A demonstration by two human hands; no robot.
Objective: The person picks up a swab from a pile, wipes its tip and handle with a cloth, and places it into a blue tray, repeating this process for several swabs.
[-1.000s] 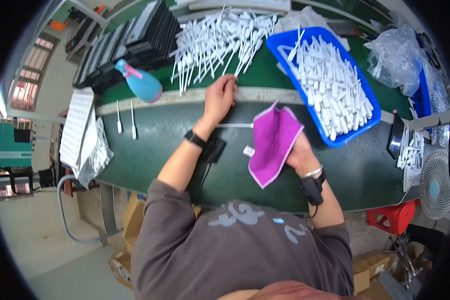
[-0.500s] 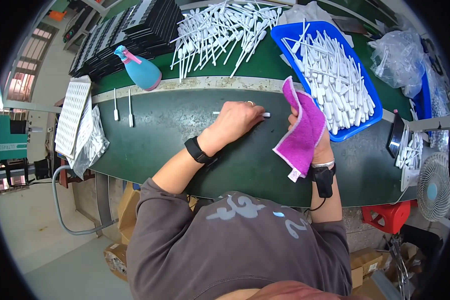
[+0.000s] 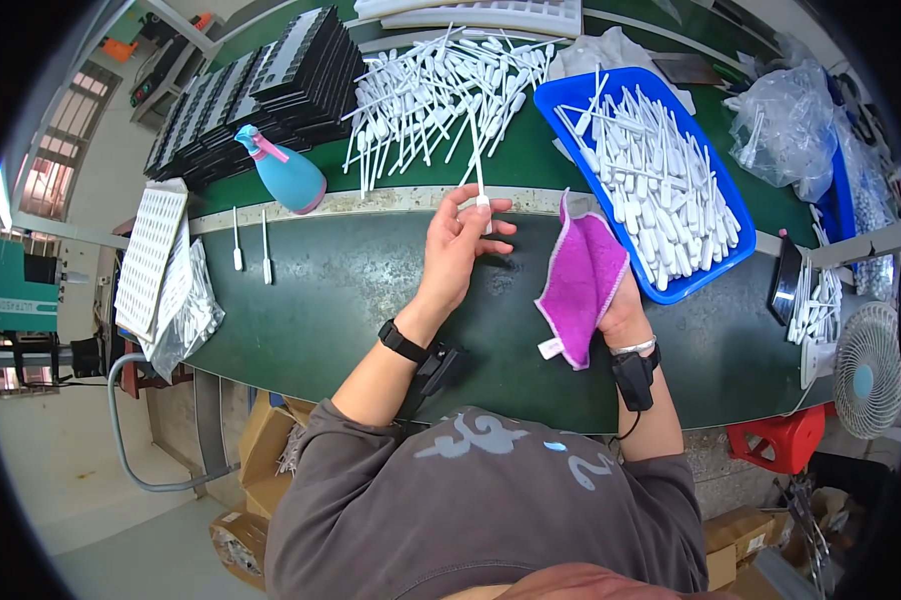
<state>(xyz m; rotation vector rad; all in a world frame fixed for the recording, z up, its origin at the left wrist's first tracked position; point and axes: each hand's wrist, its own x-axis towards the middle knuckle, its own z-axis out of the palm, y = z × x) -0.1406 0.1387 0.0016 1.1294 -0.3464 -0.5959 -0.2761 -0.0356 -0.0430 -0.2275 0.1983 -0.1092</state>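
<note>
My left hand is closed on a white plastic stick, pinching its thick end between thumb and fingers while the thin shaft points away from me. A purple cloth with a pale edge and a small white tag hangs in my right hand, its fingers mostly hidden behind the fabric. Just past the cloth stands a blue tray full of similar white sticks. Two more sticks lie side by side at the left of the green table.
A loose heap of white sticks covers the far middle. Stacked black trays and a blue spray bottle stand at the far left. White perforated sheets and a plastic bag lie left; a small fan stands right.
My left hand has lifted the white stick off the table and turned it so its shaft points away. My right hand and the cloth have shifted slightly left.
</note>
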